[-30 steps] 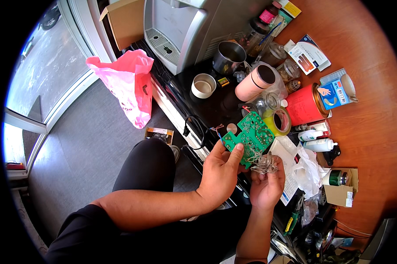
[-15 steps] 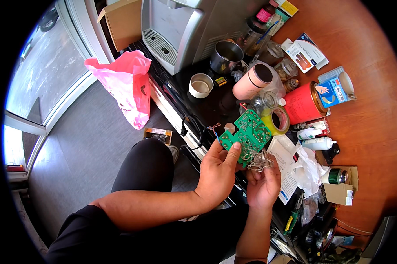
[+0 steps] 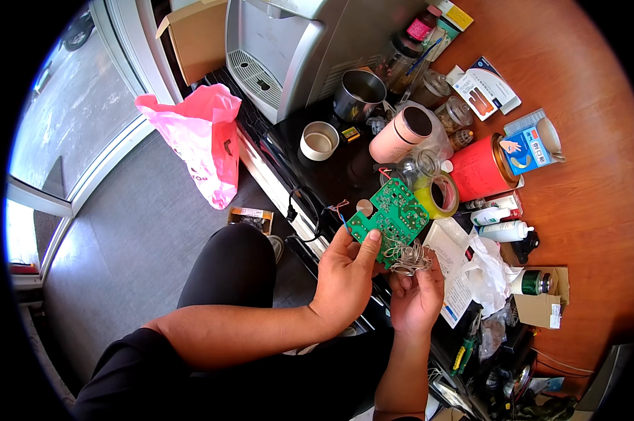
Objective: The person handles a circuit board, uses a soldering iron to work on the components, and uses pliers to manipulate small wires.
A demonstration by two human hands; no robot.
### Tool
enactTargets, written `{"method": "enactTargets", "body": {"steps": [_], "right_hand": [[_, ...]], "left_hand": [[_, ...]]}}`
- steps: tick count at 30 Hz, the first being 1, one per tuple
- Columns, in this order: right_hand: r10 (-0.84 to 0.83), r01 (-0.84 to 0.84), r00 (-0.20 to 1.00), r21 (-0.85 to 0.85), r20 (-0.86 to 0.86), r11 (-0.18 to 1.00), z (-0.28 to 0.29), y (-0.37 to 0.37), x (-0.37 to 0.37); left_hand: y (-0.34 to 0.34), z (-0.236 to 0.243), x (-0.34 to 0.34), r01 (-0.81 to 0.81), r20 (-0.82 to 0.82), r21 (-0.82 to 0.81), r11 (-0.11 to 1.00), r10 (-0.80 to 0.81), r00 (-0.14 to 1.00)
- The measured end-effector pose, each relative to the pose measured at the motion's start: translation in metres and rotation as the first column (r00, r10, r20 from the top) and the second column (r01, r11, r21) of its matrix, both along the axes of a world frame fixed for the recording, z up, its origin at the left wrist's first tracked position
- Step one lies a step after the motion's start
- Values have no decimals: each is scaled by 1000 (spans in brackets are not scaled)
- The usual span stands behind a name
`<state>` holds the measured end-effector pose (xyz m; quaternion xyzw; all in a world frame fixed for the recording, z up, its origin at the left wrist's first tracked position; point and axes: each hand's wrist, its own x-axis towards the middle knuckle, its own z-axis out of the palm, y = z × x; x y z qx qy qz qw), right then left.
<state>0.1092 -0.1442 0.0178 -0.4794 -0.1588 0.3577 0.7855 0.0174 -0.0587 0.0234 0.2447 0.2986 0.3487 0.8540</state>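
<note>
My left hand (image 3: 344,282) grips a green circuit board (image 3: 399,210) by its near left edge, thumb flat on its face and fingers behind. Solder joints cover the side facing up. Thin red and blue wires (image 3: 342,208) stick out past its left corner. At the board's near right edge, my right hand (image 3: 417,295) pinches a tangled coil of thin silvery wire (image 3: 410,258). The coil lies against the board; whether its end touches a joint is too small to tell. Beyond the board are a roll of yellow tape (image 3: 438,196) and a glass jar (image 3: 421,163).
A pink flask (image 3: 400,133), a white cup (image 3: 319,140) and a metal mug (image 3: 359,95) stand on the black surface beyond my hands. A red canister (image 3: 480,168) and crumpled tissue (image 3: 487,274) are to the right. Green-handled pliers (image 3: 466,351) lie near my right forearm. A pink bag (image 3: 201,140) stands left.
Both hands keep the same hold on the board and the wire coil. The whole view has shifted very slightly, and the hands sit a touch further left.
</note>
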Motion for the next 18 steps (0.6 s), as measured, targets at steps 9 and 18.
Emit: {"method": "enactTargets", "body": {"steps": [9,18], "right_hand": [[12,-12,1000,52,-7,999,-3,0,3],[50,-45,997,81,-59,996,-6,-1,5]], "left_hand": [[2,-3,-2,41,-33,-9,999,-42,999],[0,-2,-1,10,-55,-3,1000,-10,998]]}}
